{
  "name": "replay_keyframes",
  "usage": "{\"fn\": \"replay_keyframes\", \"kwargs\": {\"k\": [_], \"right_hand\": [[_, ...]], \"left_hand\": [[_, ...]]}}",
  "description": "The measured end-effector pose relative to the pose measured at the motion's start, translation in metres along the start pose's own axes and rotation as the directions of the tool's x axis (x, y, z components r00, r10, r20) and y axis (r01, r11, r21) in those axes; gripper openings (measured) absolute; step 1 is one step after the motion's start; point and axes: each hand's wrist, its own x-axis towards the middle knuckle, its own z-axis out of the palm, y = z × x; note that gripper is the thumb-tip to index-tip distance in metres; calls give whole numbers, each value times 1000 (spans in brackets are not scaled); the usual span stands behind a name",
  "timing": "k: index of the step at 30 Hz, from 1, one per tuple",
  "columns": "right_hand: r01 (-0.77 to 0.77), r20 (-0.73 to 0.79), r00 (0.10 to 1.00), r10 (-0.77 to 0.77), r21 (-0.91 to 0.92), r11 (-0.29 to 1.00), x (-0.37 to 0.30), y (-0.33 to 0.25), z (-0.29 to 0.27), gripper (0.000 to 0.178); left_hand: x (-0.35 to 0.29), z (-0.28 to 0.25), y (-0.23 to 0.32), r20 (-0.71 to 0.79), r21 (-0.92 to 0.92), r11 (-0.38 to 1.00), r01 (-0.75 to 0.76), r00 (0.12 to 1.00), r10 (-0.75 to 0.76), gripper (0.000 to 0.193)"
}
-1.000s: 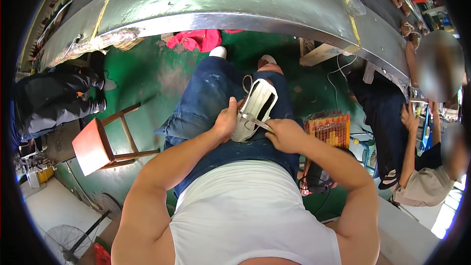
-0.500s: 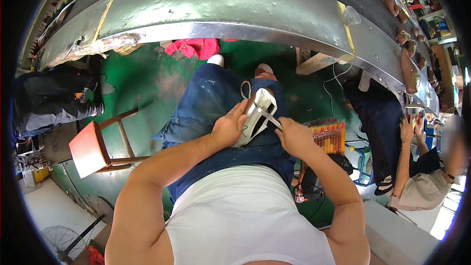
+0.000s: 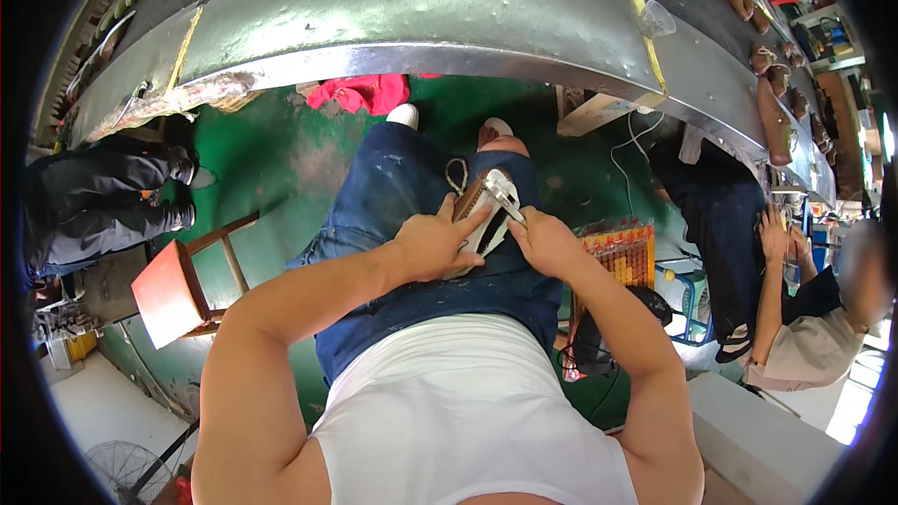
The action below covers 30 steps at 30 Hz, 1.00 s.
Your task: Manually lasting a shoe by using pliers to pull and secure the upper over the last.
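Observation:
Over my lap lies a shoe (image 3: 472, 199), sole side up, with a brown upper and a whitish underside with a dark opening along it. My left hand (image 3: 438, 241) is wrapped round its near side, thumb and fingers gripping the edges. A loop of cord (image 3: 456, 175) sticks out beside the toe. Closed round the handle of a slim silvery metal tool (image 3: 512, 212), my right hand (image 3: 550, 243) presses its far end against the shoe's whitish toe area. The tool's exact kind cannot be made out.
A metal-covered bench (image 3: 402, 14) curves across the front, with brown shoes (image 3: 774, 122) along its right part. A stool with an orange-red seat (image 3: 168, 292) stands at left. At right are a beaded seat mat (image 3: 622, 257) and a seated co-worker (image 3: 804, 346). Red cloth (image 3: 360, 92) lies under the bench.
My left thumb and fingers have spread further over the shoe's underside. The tool's tip has moved toward the toe, and my right hand has shifted slightly left.

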Motion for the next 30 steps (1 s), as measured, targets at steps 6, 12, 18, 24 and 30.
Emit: {"fn": "replay_keyframes", "kwargs": {"k": [6, 12, 18, 24, 30], "right_hand": [[36, -2, 999, -36, 166, 985, -19, -24, -18, 38], [8, 55, 998, -21, 237, 971, -24, -8, -8, 38], [-69, -76, 982, 173, 705, 706, -41, 21, 0, 35], [-71, -30, 991, 130, 708, 703, -43, 18, -2, 28], [-180, 161, 981, 111, 522, 834, -53, -3, -22, 17]], "left_hand": [[-18, 73, -33, -244, -671, 734, -105, 966, -85, 95], [-23, 26, -24, -143, -592, 802, 78, 969, -200, 96], [-44, -49, -24, -577, -674, 667, -317, 791, -206, 48], [47, -48, -22, -349, -904, 354, -240, 892, -286, 58], [26, 18, -38, -393, -567, 815, -121, 909, -138, 53]]}}
